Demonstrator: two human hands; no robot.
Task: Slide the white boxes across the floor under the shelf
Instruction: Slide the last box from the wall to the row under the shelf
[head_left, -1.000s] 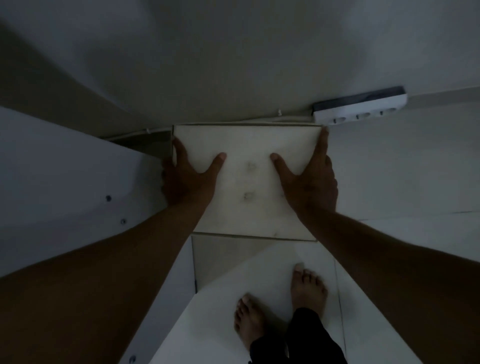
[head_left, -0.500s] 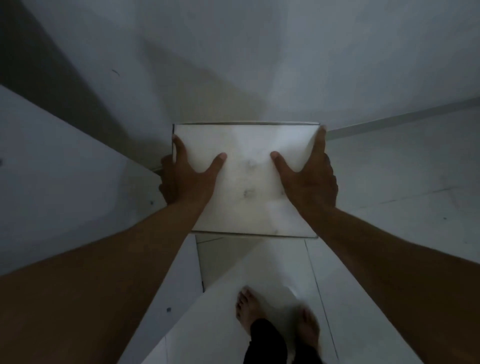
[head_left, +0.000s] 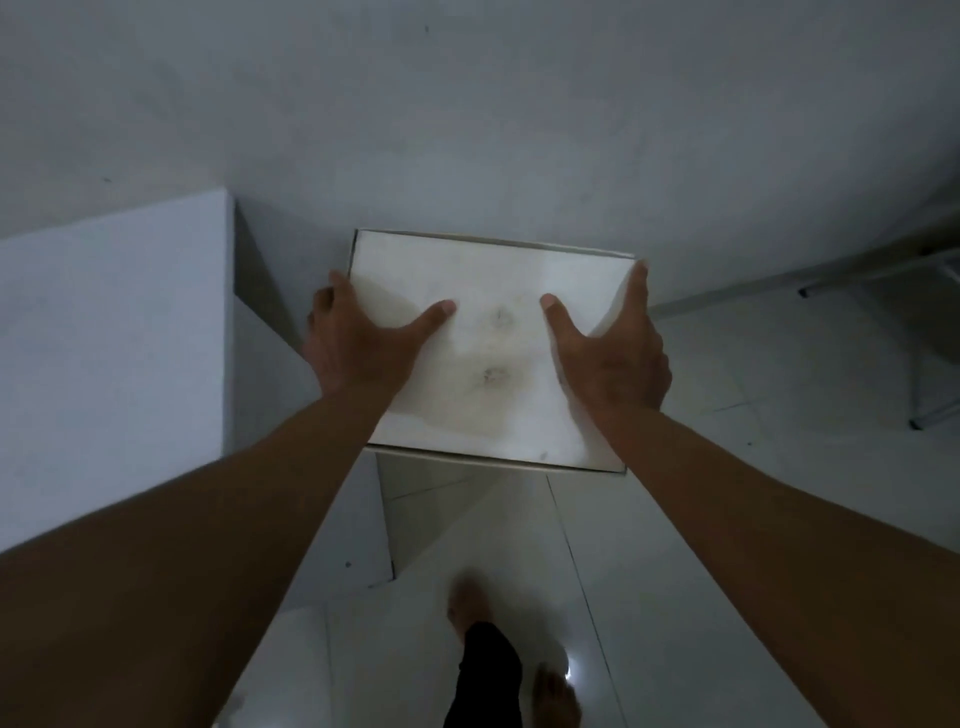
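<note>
So both thumbs are flat on top of the white box (head_left: 493, 353), spread toward the middle, and the rest of the fingers (head_left: 638, 291) wrap down the sides. Left hand (head_left: 358, 348) clamps the left edge, right hand (head_left: 613, 358) the right edge, so it's a firm two-sided hold. The box is up in the air in front of the person, a bit tilted, with a couple of dark smudges on the lid. Below it is shiny white tiled floor (head_left: 753, 493) and bare feet (head_left: 470, 603), blurry. A white cabinet side (head_left: 114, 322) stands just to the left, grey wall (head_left: 519, 130) behind.
</note>
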